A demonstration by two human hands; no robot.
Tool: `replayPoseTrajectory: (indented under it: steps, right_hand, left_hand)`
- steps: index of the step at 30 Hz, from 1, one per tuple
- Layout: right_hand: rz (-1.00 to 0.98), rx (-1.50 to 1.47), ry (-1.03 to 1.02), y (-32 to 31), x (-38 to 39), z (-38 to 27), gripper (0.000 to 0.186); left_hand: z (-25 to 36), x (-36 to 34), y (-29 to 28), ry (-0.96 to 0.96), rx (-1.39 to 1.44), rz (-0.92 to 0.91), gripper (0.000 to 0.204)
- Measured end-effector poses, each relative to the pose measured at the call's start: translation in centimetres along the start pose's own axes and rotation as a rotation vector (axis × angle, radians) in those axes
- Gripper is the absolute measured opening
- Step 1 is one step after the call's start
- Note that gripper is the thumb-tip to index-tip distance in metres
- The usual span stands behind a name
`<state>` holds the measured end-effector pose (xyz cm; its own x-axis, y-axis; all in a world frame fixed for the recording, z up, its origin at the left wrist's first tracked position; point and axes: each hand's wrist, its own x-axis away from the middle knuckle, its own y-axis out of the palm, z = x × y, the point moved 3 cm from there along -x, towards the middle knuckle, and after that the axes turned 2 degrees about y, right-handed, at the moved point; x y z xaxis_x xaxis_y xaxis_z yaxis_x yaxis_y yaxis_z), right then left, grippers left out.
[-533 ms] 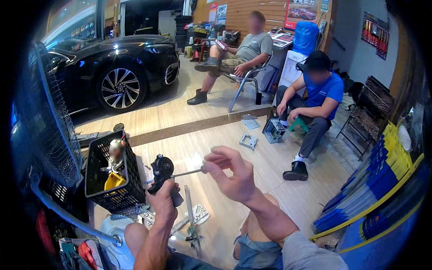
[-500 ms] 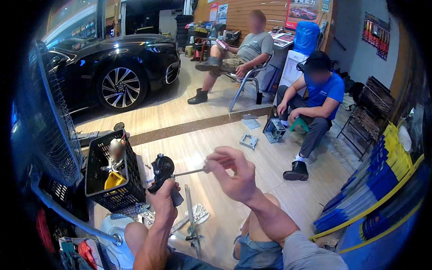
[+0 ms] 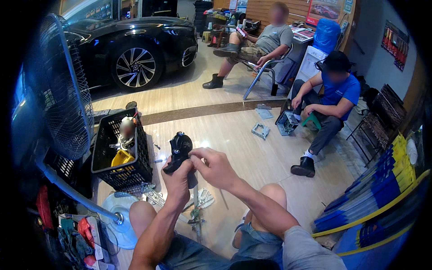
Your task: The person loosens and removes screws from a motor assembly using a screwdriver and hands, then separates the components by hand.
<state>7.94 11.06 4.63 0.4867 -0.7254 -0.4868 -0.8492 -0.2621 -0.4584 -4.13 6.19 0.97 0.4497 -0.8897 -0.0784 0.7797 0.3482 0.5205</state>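
Note:
My left hand (image 3: 178,182) is closed around a black plastic housing (image 3: 181,148) with a round end, raised above the floor in front of me. My right hand (image 3: 211,167) is at the housing's right side, fingertips pinched together against it. What those fingertips hold, if anything, is too small to make out. A thin metal rod (image 3: 224,199), like a screwdriver shaft, sticks out below my right palm; its other end is hidden by the hand. On the floor beneath lie a long metal strip (image 3: 196,211) and several silvery metal parts (image 3: 204,198).
Left of my hands stands a black plastic crate (image 3: 120,175) with a yellow part inside. A fan (image 3: 67,90) is at far left. A person in blue (image 3: 338,90) sits near an opened metal unit (image 3: 286,123); another person (image 3: 273,38) sits behind. A black car (image 3: 135,54) stands at the back.
My right hand has moved left and in to the housing, and its fingers have closed together. The rod, earlier reaching across to the housing, now points down under my palm. The view has shifted.

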Motion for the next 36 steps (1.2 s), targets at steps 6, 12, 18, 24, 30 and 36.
replayPoseTrajectory:
  steps: [6, 12, 18, 24, 30, 36]
  right_hand:
    - [-0.068, 0.03, -0.038, 0.3, 0.3, -0.2, 0.017]
    - [-0.022, 0.099, -0.076, -0.7, 0.1, 0.0, 0.012]
    - [0.005, 0.099, -0.02, -1.1, 0.3, 0.5, 0.018]
    - [0.004, 0.063, 0.076, -1.4, 0.9, 1.4, 0.025]
    - [0.006, 0.017, 0.098, -1.6, 0.8, 0.8, 0.023]
    - [-0.02, -0.053, 0.171, -0.7, 0.1, 1.6, 0.021]
  left_hand:
    - [0.8, 0.5, -1.2, 0.003, -0.053, -0.056, 0.019]
    - [0.8, 0.4, -0.5, 0.089, -0.078, -0.145, 0.029]
    - [0.8, 0.8, 0.3, 0.057, -0.146, -0.153, 0.032]
    - [0.3, 0.9, 0.8, 0.055, -0.159, -0.17, 0.029]
    - [0.5, 1.1, 0.4, 0.057, -0.187, -0.204, 0.03]
    - [1.0, 1.1, 0.4, 0.111, -0.193, -0.145, 0.035]
